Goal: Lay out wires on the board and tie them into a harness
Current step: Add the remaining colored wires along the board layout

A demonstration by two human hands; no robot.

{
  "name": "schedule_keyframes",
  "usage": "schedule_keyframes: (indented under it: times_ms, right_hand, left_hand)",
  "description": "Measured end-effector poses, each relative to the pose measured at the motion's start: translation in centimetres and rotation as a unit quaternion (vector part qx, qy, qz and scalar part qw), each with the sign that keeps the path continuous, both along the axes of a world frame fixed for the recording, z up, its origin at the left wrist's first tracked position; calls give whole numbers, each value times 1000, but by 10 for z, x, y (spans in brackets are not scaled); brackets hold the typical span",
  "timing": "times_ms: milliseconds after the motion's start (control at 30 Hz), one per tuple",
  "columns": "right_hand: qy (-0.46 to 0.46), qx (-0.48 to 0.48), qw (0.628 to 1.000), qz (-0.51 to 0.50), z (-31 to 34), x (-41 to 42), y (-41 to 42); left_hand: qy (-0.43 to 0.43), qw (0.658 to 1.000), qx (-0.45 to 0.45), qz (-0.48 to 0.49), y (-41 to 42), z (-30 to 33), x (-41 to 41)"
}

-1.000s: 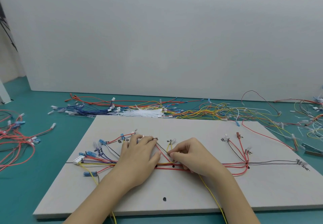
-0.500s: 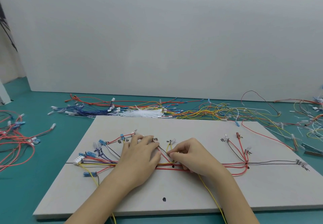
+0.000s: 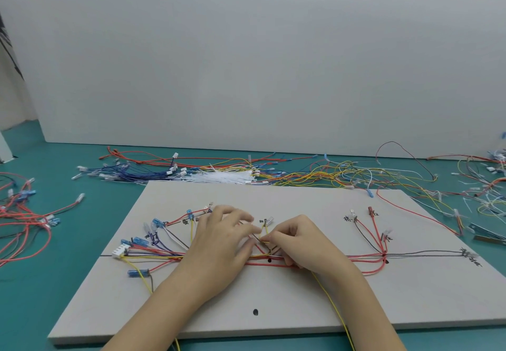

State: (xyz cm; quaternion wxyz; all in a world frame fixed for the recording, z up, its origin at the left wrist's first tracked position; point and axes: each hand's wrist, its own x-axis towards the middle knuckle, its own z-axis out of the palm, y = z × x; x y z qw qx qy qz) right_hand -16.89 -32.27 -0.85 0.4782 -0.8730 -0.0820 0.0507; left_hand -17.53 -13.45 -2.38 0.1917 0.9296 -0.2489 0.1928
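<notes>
Both hands on harness, mid-board.
Left hand (image 3: 221,244) flat, fingers spread, pressing wires (image 3: 153,255) onto board (image 3: 301,304); right hand (image 3: 298,244) pinches yellow wire (image 3: 264,239) w/ thumb + forefinger.

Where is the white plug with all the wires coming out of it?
In the head view, the white connector lies on the left part of the board, at the left end of the wire bundle, left of the left hand.
</notes>
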Motion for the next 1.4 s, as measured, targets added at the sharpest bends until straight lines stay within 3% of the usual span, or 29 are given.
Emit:
schedule_keyframes:
  times_ms: [600, 900, 1233, 1400]
  right_hand:
    - [44, 80, 996, 23, 14, -8, -2]
    - [43, 145, 988, -12, 21, -6, -9]
    - [62, 145, 987, -18, 22, -6, -12]
    - [43, 221, 974, -13, 25, -5, -24]
  left_hand:
    - [49, 997, -8, -54, -2, -5, 2]
    - [72, 995, -11, -71, -4, -2, -2]
    - [61, 994, 1, -92, -3, -2, -3]
    - [58, 994, -6, -97, -2, -2, -2]
